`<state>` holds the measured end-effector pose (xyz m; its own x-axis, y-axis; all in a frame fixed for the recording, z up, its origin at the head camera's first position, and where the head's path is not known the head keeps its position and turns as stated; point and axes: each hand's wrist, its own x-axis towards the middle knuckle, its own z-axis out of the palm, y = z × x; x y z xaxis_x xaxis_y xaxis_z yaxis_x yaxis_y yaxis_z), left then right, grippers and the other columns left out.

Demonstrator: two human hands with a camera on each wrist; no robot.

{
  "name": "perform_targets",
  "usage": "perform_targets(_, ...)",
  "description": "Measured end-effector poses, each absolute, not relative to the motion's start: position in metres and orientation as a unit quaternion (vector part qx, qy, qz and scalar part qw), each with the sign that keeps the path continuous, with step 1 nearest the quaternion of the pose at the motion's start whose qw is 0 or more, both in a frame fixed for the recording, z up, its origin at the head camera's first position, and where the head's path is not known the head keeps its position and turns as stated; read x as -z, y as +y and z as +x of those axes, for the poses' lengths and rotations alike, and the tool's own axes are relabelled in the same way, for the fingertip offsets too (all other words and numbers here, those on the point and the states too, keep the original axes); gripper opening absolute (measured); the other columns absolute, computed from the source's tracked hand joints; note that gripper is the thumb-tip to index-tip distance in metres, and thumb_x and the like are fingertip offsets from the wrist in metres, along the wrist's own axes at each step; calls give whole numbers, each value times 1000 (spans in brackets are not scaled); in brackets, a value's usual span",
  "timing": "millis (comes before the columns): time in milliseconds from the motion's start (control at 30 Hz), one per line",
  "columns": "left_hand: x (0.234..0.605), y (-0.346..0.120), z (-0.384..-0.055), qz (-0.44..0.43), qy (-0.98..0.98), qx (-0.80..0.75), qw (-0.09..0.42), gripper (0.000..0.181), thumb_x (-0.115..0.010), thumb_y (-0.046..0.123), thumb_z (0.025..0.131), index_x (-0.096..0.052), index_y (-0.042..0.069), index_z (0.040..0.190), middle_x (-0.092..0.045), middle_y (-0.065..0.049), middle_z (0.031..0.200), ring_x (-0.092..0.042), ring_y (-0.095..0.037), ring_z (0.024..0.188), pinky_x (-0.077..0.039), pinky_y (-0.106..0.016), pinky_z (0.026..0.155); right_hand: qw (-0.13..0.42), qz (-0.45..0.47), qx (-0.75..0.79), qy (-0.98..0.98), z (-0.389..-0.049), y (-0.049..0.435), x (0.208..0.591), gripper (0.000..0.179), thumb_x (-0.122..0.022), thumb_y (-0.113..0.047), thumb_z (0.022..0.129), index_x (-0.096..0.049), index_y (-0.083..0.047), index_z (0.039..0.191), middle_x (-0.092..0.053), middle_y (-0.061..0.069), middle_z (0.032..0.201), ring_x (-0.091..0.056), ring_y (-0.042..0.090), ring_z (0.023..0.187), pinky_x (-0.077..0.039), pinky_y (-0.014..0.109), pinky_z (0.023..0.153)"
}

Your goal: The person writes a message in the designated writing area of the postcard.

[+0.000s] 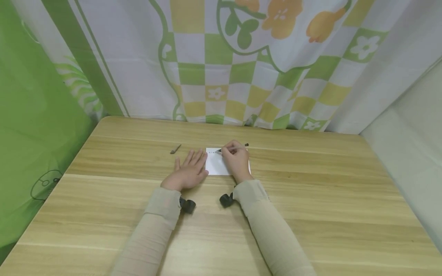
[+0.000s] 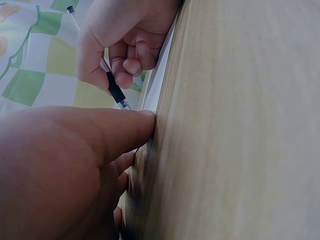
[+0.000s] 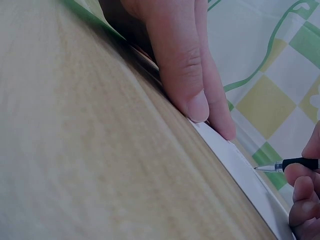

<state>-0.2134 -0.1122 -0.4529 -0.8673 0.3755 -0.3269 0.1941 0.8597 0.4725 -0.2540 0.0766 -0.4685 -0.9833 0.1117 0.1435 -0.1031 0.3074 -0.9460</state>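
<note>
A small white sheet of paper [image 1: 216, 166] lies on the wooden table, with a short row of dark marks along its top left. My right hand [image 1: 236, 159] pinches a pen [image 2: 116, 89] with a clear barrel and black grip. In the right wrist view the pen's tip meets the paper [image 3: 240, 175] or hovers just over it; I cannot tell which. My left hand [image 1: 188, 171] lies with fingers extended at the paper's left edge, its thumb and fingertips touching that edge. Part of the paper's right side is hidden under my right hand.
A small grey pen cap [image 1: 175, 149] lies on the table [image 1: 328, 199] beyond my left hand. A curtain [image 1: 221, 73] with checks and flowers hangs along the far edge. Green cloth [image 1: 38, 126] hangs on the left. Black wrist cameras [image 1: 188, 206] sit at both cuffs.
</note>
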Motion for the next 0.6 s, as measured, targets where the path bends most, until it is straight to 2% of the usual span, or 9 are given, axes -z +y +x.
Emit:
perform_targets(300, 456, -112, -214, 153, 942, -221, 200, 68, -32, 46, 109, -1, 20, 164, 12, 0, 169, 20, -29, 153, 24, -66, 110, 92, -5, -588, -804, -254, 76, 468, 8, -63, -14, 84, -69, -10, 80, -66, 4, 84, -59, 19, 78, -49, 31, 70)
perform_targets(600, 453, -113, -213, 153, 942, -219, 203, 68, -32, 46, 108, 0, 21, 164, 12, 1, 168, 20, -28, 153, 23, -66, 111, 97, -3, -587, -804, -255, 76, 469, 7, -64, -12, 85, -69, -8, 81, -66, 5, 80, -58, 19, 75, -49, 31, 69)
